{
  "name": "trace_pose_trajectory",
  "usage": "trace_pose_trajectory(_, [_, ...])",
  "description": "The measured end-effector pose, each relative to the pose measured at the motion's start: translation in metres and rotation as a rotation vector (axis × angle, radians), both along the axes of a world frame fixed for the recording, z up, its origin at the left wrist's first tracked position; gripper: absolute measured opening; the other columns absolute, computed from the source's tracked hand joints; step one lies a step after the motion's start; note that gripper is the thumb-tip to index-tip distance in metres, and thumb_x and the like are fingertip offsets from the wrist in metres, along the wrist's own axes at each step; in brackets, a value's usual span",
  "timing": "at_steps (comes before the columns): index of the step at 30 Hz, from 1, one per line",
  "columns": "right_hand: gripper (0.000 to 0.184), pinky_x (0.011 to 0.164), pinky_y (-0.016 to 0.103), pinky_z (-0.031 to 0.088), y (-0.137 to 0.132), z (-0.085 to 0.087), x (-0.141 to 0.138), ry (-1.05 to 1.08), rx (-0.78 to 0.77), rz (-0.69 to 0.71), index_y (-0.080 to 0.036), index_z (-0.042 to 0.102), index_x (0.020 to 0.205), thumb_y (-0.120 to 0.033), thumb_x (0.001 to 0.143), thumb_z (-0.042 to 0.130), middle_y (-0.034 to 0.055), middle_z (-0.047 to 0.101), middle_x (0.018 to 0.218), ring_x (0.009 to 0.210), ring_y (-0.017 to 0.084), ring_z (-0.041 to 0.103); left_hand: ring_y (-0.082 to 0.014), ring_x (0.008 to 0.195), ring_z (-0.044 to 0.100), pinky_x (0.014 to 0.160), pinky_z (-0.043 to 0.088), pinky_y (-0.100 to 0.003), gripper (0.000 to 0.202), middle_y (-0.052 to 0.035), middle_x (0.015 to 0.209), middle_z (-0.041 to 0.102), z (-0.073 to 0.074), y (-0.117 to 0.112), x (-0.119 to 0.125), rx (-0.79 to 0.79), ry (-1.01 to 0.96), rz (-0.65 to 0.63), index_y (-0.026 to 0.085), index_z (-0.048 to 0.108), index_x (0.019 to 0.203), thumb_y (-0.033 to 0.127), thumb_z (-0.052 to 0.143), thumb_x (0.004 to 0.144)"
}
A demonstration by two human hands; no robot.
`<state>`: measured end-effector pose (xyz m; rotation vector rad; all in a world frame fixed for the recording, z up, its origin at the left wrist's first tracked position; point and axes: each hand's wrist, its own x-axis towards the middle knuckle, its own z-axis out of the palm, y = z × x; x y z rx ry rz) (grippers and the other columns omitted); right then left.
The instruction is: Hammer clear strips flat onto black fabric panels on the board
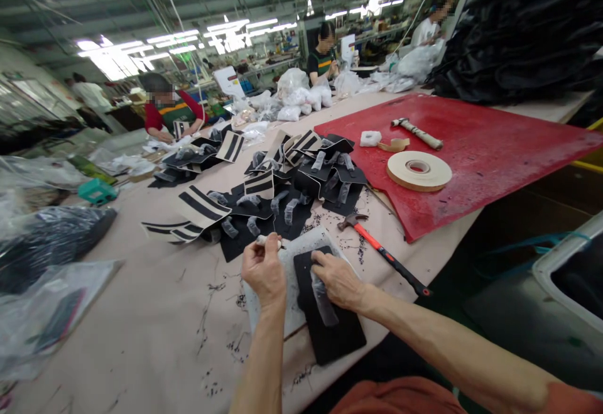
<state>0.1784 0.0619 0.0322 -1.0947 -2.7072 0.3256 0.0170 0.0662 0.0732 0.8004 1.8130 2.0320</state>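
My left hand (pixel 264 271) is closed around a small pale tool, its tip poking out near my fingers, just above a translucent cutting slab (pixel 301 247). My right hand (pixel 336 279) presses down on a black fabric piece (pixel 336 332) that lies on the slab, fingers curled on a grey strip (pixel 325 304) fixed to it. A hammer with an orange and black handle (pixel 384 254) lies just to the right of my right hand.
A heap of black and striped fabric pieces (pixel 277 194) covers the table behind the slab. A red board (pixel 494 150) at right holds a tape roll (pixel 418 170) and another hammer (pixel 417 132). Plastic bags (pixel 51 313) lie left. Other people work at the far end.
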Motion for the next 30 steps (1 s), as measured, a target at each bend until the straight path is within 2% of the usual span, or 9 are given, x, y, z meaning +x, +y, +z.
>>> trace_pose_trajectory(3, [0.034,0.075,0.031,0.044,0.005,0.027,-0.008,0.011,0.075,-0.115,-0.015,0.058,0.113,-0.006,0.081,0.048,0.0113,0.062,0.115,0.090,0.021,0.061,-0.0189,0.067,0.072,0.068,0.058,-0.030,0.033,-0.0039,0.075,0.074,0.002,-0.018,-0.023,0.000,0.040,0.032,0.016,0.065,0.084,0.045,0.077,0.076])
trace_pose_trajectory(7, [0.018,0.065,0.030,0.043,-0.004,0.044,-0.011,-0.071,0.008,-0.317,-0.016,0.058,0.105,-0.017,0.090,0.048,0.0111,0.067,0.098,0.077,0.022,0.065,-0.0192,0.068,0.071,0.069,0.059,-0.031,0.033,-0.0044,0.075,0.074,-0.019,-0.038,-0.034,-0.103,0.055,0.060,0.015,0.069,0.085,0.046,0.077,0.076])
trace_pose_trajectory(9, [0.021,0.066,0.032,0.046,-0.016,0.036,-0.008,-0.056,-0.095,-0.352,-0.017,0.058,0.110,-0.026,0.094,0.050,0.0110,0.070,0.095,0.078,0.025,0.067,-0.0194,0.069,0.071,0.069,0.058,-0.030,0.033,-0.0045,0.075,0.075,-0.032,-0.043,-0.032,-0.145,0.025,0.016,0.015,0.069,0.084,0.046,0.077,0.076])
trace_pose_trajectory(11, [0.036,0.072,0.035,0.050,-0.031,0.020,-0.004,0.021,-0.195,-0.385,-0.017,0.053,0.126,-0.034,0.094,0.053,0.0109,0.072,0.096,0.083,0.027,0.070,-0.0192,0.071,0.071,0.069,0.057,-0.029,0.031,-0.0043,0.076,0.075,-0.044,-0.044,-0.027,-0.164,0.022,-0.076,0.016,0.070,0.083,0.045,0.076,0.077])
trace_pose_trajectory(14, [0.061,0.082,0.040,0.053,-0.053,-0.007,0.001,0.164,-0.275,-0.409,-0.017,0.037,0.148,-0.036,0.093,0.057,0.0145,0.071,0.115,0.094,0.030,0.071,-0.0191,0.077,0.072,0.073,0.057,-0.028,0.028,-0.0049,0.082,0.077,-0.060,-0.041,-0.021,-0.184,0.027,-0.252,0.017,0.072,0.086,0.045,0.072,0.080])
trace_pose_trajectory(17, [0.067,0.090,0.043,0.054,-0.068,-0.024,0.001,0.259,-0.339,-0.353,-0.017,0.036,0.151,-0.040,0.092,0.060,0.0160,0.067,0.126,0.106,0.032,0.069,-0.0198,0.083,0.073,0.079,0.057,-0.029,0.029,-0.0061,0.089,0.078,-0.075,-0.036,-0.017,-0.205,-0.003,-0.368,0.018,0.072,0.092,0.045,0.068,0.084])
trace_pose_trajectory(21, [0.064,0.093,0.044,0.053,-0.071,-0.027,-0.004,0.289,-0.400,-0.333,-0.014,0.044,0.147,-0.044,0.093,0.061,0.0179,0.068,0.124,0.109,0.032,0.068,-0.0201,0.087,0.073,0.083,0.057,-0.031,0.029,-0.0070,0.094,0.078,-0.090,-0.028,-0.015,-0.220,-0.019,-0.447,0.018,0.071,0.096,0.045,0.065,0.087])
trace_pose_trajectory(26, [0.059,0.087,0.040,0.052,-0.068,-0.020,-0.011,0.257,-0.501,-0.415,-0.013,0.053,0.139,-0.050,0.094,0.060,0.0165,0.074,0.101,0.099,0.032,0.071,-0.0215,0.091,0.074,0.085,0.059,-0.034,0.032,-0.0078,0.095,0.077,-0.101,-0.023,-0.016,-0.175,-0.133,-0.480,0.017,0.066,0.098,0.048,0.063,0.089])
trace_pose_trajectory(30, [0.062,0.079,0.035,0.050,-0.070,-0.021,-0.016,0.265,-0.541,-0.452,-0.014,0.048,0.141,-0.050,0.093,0.061,0.0136,0.075,0.092,0.092,0.030,0.072,-0.0217,0.091,0.074,0.085,0.059,-0.035,0.031,-0.0076,0.095,0.077,-0.102,-0.025,-0.019,-0.172,-0.112,-0.503,0.017,0.065,0.100,0.048,0.062,0.091])
